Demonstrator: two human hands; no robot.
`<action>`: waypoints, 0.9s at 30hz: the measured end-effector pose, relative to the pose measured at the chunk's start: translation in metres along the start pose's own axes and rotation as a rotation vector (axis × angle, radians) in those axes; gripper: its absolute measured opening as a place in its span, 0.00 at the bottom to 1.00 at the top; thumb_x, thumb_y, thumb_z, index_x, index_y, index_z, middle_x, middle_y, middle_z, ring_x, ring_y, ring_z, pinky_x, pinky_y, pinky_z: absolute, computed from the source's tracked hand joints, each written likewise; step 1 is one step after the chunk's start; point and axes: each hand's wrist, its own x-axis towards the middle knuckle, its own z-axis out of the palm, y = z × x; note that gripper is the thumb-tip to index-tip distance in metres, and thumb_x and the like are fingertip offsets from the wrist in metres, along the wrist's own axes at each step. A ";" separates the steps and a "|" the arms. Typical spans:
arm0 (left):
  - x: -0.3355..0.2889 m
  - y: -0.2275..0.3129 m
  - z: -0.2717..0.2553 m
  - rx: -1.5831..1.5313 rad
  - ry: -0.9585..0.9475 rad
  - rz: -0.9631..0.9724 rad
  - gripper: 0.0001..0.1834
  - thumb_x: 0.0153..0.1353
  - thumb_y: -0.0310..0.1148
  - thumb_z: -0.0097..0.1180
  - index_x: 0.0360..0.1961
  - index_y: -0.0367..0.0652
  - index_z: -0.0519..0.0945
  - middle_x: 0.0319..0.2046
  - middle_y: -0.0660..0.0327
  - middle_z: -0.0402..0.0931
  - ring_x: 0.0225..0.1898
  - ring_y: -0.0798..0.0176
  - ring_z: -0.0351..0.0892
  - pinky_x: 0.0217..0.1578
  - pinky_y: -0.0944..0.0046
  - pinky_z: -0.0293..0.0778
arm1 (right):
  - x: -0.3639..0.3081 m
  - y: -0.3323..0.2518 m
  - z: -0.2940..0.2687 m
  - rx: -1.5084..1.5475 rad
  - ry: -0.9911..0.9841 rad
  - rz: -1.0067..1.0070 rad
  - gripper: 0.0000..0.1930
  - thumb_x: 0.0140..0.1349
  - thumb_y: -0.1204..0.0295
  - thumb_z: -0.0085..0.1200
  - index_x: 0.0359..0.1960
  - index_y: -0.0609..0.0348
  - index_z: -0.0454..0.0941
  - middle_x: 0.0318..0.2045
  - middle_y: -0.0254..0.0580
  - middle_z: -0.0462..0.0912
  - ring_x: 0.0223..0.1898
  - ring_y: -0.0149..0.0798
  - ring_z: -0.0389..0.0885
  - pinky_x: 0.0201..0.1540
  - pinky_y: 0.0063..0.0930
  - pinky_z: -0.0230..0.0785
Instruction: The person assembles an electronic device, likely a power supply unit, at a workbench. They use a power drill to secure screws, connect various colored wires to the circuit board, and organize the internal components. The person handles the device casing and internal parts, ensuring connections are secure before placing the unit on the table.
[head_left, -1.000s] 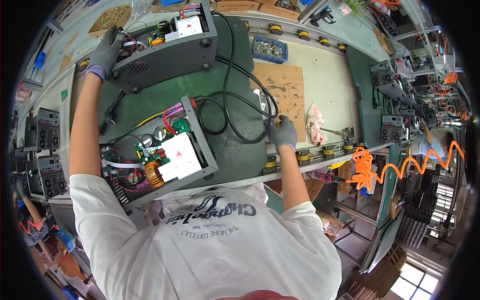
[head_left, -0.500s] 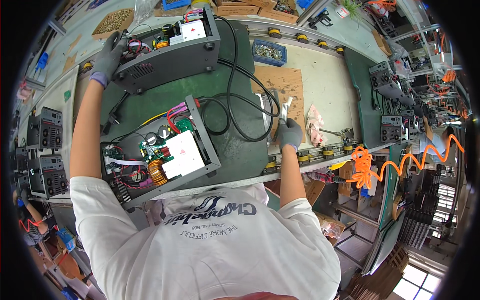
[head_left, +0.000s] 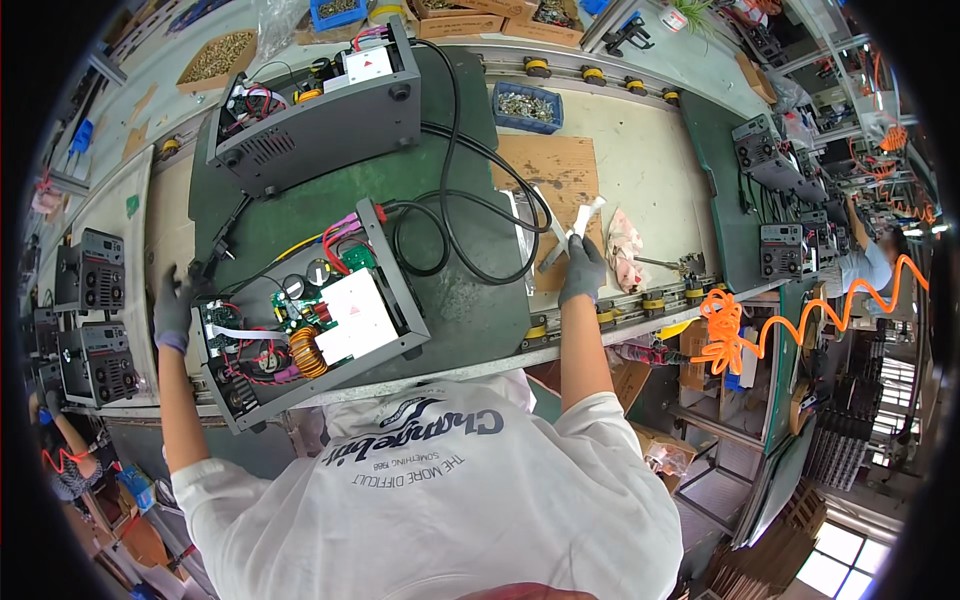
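Note:
My left hand (head_left: 173, 308), in a grey glove, is beside the left end of the near open-topped metal unit (head_left: 377, 345), its fingers apart and nothing seen in them. Inside that unit are a green circuit board (head_left: 303, 304), a copper-wound coil (head_left: 309, 352) and a white cover panel (head_left: 354, 314). My right hand (head_left: 583, 270), also gloved, is closed on a white strip (head_left: 588, 215) over the brown board (head_left: 560, 165); its exact kind is unclear. Farther off stands a second open metal unit (head_left: 325, 130). A black power cable (head_left: 447, 225) loops between the units and my right hand.
A blue bin of small metal parts (head_left: 527, 107) sits beyond the board. To the right lie a crumpled pinkish cloth (head_left: 624, 245) and a rod-like tool (head_left: 662, 265). Roller rails (head_left: 605, 312) edge the bench. An orange coiled hose (head_left: 725, 335) hangs at right. Finished-looking units (head_left: 95, 270) stand left.
My left hand has left the far unit and come back toward me, to the near unit's left end. My right hand has risen slightly, with the white strip still in it.

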 end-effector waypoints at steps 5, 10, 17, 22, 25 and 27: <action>-0.033 -0.035 0.021 0.198 -0.067 -0.113 0.31 0.65 0.43 0.56 0.67 0.44 0.70 0.58 0.40 0.77 0.59 0.40 0.78 0.58 0.50 0.73 | -0.008 -0.006 0.006 0.108 0.051 -0.330 0.13 0.71 0.71 0.57 0.51 0.67 0.81 0.47 0.38 0.84 0.47 0.31 0.78 0.53 0.26 0.69; 0.001 -0.104 0.037 0.103 -0.157 -0.204 0.28 0.60 0.45 0.60 0.58 0.42 0.77 0.49 0.40 0.82 0.55 0.36 0.80 0.55 0.48 0.75 | -0.003 -0.006 0.003 0.028 0.028 -0.672 0.13 0.70 0.70 0.58 0.50 0.66 0.81 0.65 0.48 0.72 0.63 0.44 0.70 0.66 0.38 0.61; 0.011 -0.058 0.040 0.312 -0.151 -0.132 0.24 0.60 0.49 0.60 0.47 0.39 0.82 0.47 0.39 0.82 0.54 0.37 0.80 0.53 0.48 0.75 | -0.016 -0.027 -0.013 0.290 -0.056 -0.539 0.12 0.71 0.69 0.57 0.50 0.64 0.81 0.56 0.40 0.77 0.56 0.35 0.73 0.62 0.31 0.65; -0.040 0.050 -0.005 0.326 -0.136 -0.097 0.35 0.56 0.62 0.62 0.32 0.32 0.87 0.35 0.39 0.85 0.40 0.43 0.88 0.43 0.48 0.80 | -0.003 -0.032 -0.018 0.145 0.117 -0.435 0.12 0.74 0.70 0.51 0.52 0.64 0.78 0.52 0.41 0.81 0.54 0.35 0.77 0.60 0.30 0.67; -0.045 0.057 0.016 0.319 -0.168 -0.248 0.36 0.48 0.59 0.71 0.44 0.35 0.86 0.46 0.40 0.84 0.51 0.43 0.84 0.52 0.51 0.78 | -0.054 -0.101 -0.016 0.076 0.207 -0.530 0.14 0.74 0.67 0.52 0.52 0.65 0.75 0.44 0.45 0.84 0.46 0.38 0.82 0.55 0.34 0.73; -0.069 0.109 0.008 0.365 -0.224 -0.222 0.37 0.47 0.60 0.70 0.45 0.37 0.86 0.47 0.42 0.83 0.51 0.44 0.84 0.52 0.53 0.78 | -0.075 -0.135 -0.017 0.171 0.133 -0.714 0.14 0.75 0.68 0.50 0.54 0.66 0.73 0.42 0.48 0.84 0.46 0.40 0.82 0.53 0.35 0.74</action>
